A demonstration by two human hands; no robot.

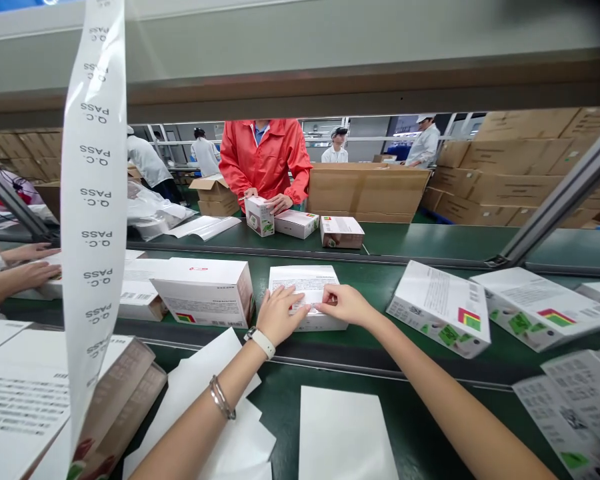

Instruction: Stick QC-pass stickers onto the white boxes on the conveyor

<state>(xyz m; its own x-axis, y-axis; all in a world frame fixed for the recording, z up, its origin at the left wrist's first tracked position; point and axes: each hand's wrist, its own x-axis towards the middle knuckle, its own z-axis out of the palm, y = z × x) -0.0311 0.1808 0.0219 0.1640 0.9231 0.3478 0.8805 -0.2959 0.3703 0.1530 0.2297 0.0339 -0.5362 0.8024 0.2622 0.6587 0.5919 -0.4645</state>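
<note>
Both hands are at a white printed box (307,275) lying on the green belt in the middle. My left hand (281,315) rests on its left and front part, fingers spread, with a watch and a bracelet on that arm. My right hand (341,303) is pinched at the box's front edge, close to my left fingertips; what it pinches, if anything, is too small to make out. Left of them stands another white box (205,287). A strip of Q.C. PASS stickers (96,173) hangs at the left.
White boxes (443,303) lie on the belt at right, more (580,407) nearer. Loose white sheets (220,413) and a single sheet (345,433) lie in front. Stacked boxes (25,387) fill the near left. A person in red (265,160) handles boxes opposite; another person's hands (30,273) are left.
</note>
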